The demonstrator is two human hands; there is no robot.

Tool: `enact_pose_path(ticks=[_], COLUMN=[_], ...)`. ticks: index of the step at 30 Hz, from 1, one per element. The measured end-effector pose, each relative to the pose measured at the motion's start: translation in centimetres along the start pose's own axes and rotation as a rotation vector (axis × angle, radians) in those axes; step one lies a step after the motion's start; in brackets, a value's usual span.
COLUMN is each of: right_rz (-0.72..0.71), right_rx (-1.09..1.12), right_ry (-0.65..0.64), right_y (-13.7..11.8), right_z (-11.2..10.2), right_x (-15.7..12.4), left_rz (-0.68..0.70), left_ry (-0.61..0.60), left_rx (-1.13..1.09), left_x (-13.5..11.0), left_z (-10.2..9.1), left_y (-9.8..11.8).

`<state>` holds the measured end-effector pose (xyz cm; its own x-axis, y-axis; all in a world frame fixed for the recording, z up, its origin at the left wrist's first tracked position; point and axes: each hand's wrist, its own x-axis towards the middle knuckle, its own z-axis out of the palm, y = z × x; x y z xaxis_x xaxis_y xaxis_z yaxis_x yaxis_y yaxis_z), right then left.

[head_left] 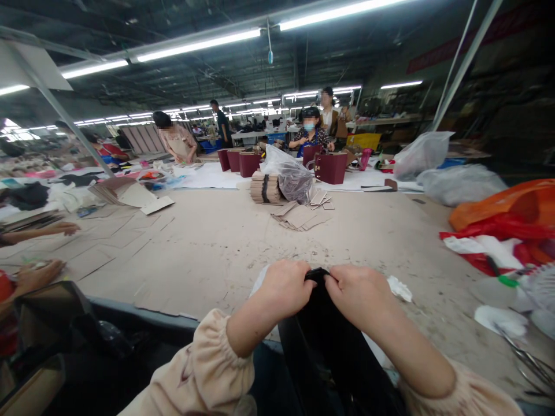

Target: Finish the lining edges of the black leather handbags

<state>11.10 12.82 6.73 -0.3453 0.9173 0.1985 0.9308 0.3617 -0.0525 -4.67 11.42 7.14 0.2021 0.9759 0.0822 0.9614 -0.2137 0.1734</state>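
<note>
Both my hands grip the top edge of a piece of black material (323, 329) that hangs down over the table's near edge toward me. My left hand (284, 286) is closed on it from the left, thumb toward the middle. From the other side my right hand (358, 292) pinches the same edge, only a small gap away. Between the thumbs the edge looks folded. Whether the black piece is a bag or a loose panel I cannot tell. Something white shows partly behind it.
On the table (208, 248) lie a bundle of boards (265, 189), clear plastic (295, 173) and maroon bags (332, 167). Scissors (526, 358) and an orange bag (507, 208) are at right. At left, a co-worker's hands (41, 271) are near flat boards.
</note>
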Motion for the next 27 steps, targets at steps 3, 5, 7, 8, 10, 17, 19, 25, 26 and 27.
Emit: enact_pose_path(ticks=[3,5,7,8,10,17,19,25,26,27], right_rz=[-0.002,-0.003,-0.013,-0.023,-0.056,-0.096,-0.097,-0.048,-0.032,-0.015], right_rx=[0.025,0.055,0.09,0.111,0.172,0.33,0.32,0.173,0.157,0.149], right_ry=[-0.005,-0.017,-0.033,-0.044,-0.074,-0.102,-0.103,-0.134,-0.128,-0.128], right_y=[-0.2,-0.3,-0.3,-0.2,0.2,1.1,0.9,0.2,0.0,-0.2], right_z=[0.1,0.1,-0.1,-0.3,-0.8,-1.2,-0.8,-0.2,-0.2,-0.2], right_x=[0.1,0.1,0.1,0.0,-0.1,0.1,0.3,0.5,0.6,0.6], left_rz=[-0.003,-0.004,-0.002,0.0,0.015,0.04,0.03,-0.044,-0.046,-0.05], left_ry=[0.003,-0.007,-0.016,-0.018,-0.02,-0.06,-0.014,0.208,0.221,0.233], left_rx=[-0.006,-0.024,-0.058,-0.075,-0.099,-0.173,-0.218,-0.171,-0.14,-0.107], left_x=[0.0,-0.1,-0.2,-0.2,-0.2,-0.5,-1.2,-4.0,-4.3,-4.5], left_z=[-0.1,-0.2,-0.2,-0.3,-0.3,-0.5,-0.6,-1.3,-1.5,-1.6], left_y=[-0.4,-0.8,-1.1,-1.2,-1.4,-1.1,-1.1,-0.9,-0.7,-0.6])
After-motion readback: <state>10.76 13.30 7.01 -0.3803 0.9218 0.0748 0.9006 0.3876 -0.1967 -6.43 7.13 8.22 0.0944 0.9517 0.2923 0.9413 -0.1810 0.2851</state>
